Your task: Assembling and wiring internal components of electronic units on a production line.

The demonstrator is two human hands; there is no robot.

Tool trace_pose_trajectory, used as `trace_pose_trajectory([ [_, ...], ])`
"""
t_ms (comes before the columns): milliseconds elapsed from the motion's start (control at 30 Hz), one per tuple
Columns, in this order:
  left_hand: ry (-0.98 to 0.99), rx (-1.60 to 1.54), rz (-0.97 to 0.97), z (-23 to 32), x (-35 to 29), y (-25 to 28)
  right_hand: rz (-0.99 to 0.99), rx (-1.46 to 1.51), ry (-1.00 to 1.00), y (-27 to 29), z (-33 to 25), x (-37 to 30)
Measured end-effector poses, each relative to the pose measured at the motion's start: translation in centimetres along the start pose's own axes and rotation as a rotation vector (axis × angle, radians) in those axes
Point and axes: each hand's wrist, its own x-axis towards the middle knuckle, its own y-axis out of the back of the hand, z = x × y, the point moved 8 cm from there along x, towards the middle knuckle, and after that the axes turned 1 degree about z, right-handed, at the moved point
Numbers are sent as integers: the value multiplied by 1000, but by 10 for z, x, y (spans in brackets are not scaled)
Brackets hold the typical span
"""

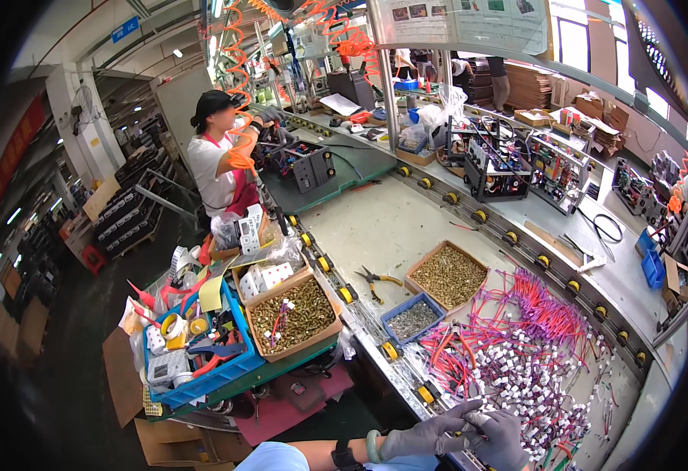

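A worker's 2 gray-gloved hands, left hand (426,435) and right hand (504,443), meet at the bench's (352,228) near end, fingers bent; whether they grip anything cannot be told. Just beyond lie heaped wire leads (534,388) with white plugs. Farther off sit a blue tray (392,333), pliers (389,279) and a carton (422,260) of brass-colored pieces; far left, a capped co-worker (217,157).

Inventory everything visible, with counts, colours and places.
Wire leads: many, red and purple, beyond the hands
Pliers: one, black and yellow, bench
Parts tray: one, blue, beside leads
Boxes of golden parts: two, brown, bench and left
Crate: one, blue, left
Rollers: many, yellow, along rails
Machine units: several, black, far bench
Coiled hoses: several, orange, overhead
Nearest co-worker: one, white top, upper left
Left hand: one, grey glove, bottom edge
Right hand: one, grey glove, beside left
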Motion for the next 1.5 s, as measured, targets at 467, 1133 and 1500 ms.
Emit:
trace_pose_trajectory([
  [467,134,-302,-19,0,20,5,83,-391,13,-3,2,-2],
  [1133,-109,321,-170,51,19,-7,-389,1015,-762,-53,39,-59],
  [1500,185,-359,-243,6,32,-19,161,-342,-100,17,1,-19],
])
